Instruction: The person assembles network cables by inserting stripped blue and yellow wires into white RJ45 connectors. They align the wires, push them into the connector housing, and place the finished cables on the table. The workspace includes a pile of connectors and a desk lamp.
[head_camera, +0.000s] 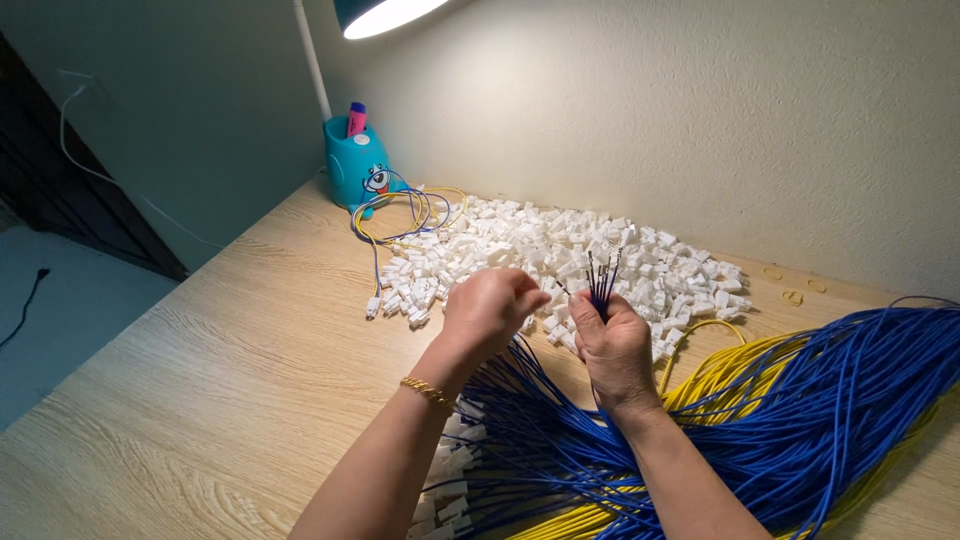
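Observation:
My right hand (612, 345) grips a small bunch of blue wires (601, 282) whose metal-tipped ends stick up above the fist. My left hand (490, 310) is closed just to the left of it, over the near edge of a heap of small white plastic connectors (560, 250); what it pinches is hidden by the fingers. A gold bracelet (430, 390) circles my left wrist. Below both hands spreads a large bundle of blue wires (800, 400) mixed with yellow wires (720, 375).
A teal pen cup (357, 165) holding a pink marker stands at the back left beside a white lamp arm (312, 60). Coiled finished wires (410, 212) lie by the cup. Rubber bands (793, 296) sit near the wall. More white connectors (445, 490) lie by my left forearm.

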